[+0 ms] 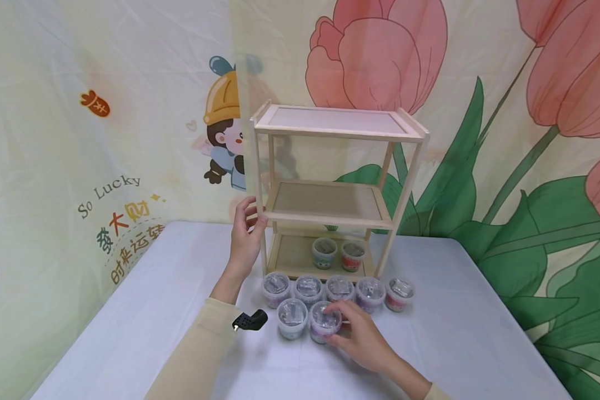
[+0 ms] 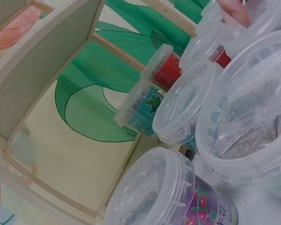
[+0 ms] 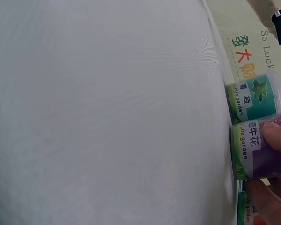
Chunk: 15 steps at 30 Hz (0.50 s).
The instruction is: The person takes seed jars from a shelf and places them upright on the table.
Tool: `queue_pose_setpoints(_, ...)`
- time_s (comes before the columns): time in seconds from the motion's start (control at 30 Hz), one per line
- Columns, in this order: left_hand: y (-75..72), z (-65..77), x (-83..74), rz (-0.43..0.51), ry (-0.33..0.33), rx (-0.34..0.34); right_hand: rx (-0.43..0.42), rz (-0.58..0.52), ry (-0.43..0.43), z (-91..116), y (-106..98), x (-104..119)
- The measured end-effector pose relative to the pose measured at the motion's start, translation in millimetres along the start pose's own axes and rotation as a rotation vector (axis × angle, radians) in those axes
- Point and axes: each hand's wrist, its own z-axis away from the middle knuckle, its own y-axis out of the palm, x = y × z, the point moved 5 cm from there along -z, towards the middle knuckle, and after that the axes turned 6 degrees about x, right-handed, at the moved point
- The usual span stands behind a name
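My left hand [image 1: 246,239] holds the left front post of a three-tier wooden shelf [image 1: 330,219], about level with the middle board. With thumb and fingers my right hand [image 1: 364,338] grips a purple-labelled plastic tub [image 1: 324,336] with a clear lid, in the front row before the shelf. Its label [image 3: 253,145] reads "little garden" in the right wrist view. Just left of it stands a teal-labelled tub [image 1: 292,319]. Behind these two, several lidded tubs [image 1: 308,289] line the shelf's front edge. On the bottom board sit a teal tub [image 1: 324,254] and a red tub [image 1: 353,256].
A white cloth [image 1: 455,328] covers the table. Printed curtains [image 1: 510,183] with tulips hang close behind the shelf. The top board [image 1: 335,120] and middle board [image 1: 330,200] lie above the tubs. A black device [image 1: 250,320] sits at my left wrist.
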Motion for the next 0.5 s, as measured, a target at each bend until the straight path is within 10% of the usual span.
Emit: queue_pose_setpoints(0.5,0.2,0.6,-0.6,-0.005,-0.005,-0.001,-0.063,0.104,-0.05,2.0,-3.2,6.3)
